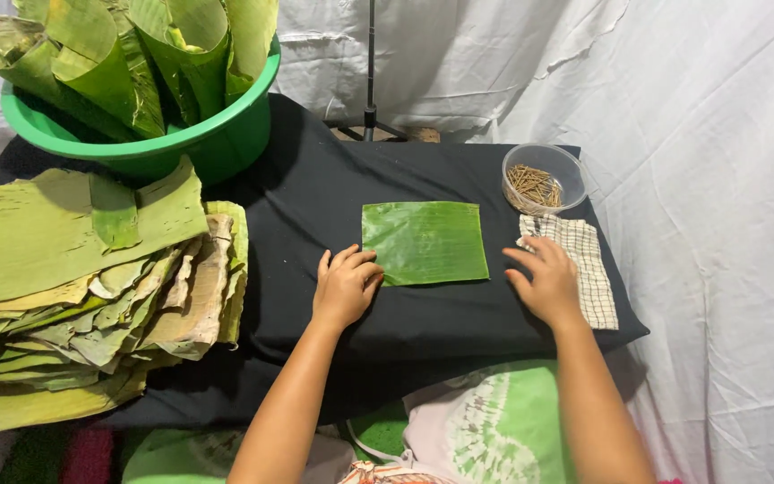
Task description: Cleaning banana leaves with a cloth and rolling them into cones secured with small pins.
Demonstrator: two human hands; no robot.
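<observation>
The left hand (344, 285) lay open, touching the leaf piece (424, 242) at eight o'clock; the right hand (546, 280) rested open on the checked cloth (589, 269) (pressing flat would have steadied both).

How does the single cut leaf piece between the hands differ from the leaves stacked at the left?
The cut leaf piece is one flat, neat rectangle of fresh glossy green; the stacked leaves are many, piled in layers with ragged edges, paler and partly yellowed or brown. The piece lies mid-cloth between the left hand and the right hand, the left touching its corner; the stack sits untouched at the table's left. Both rest on the black cloth.
</observation>
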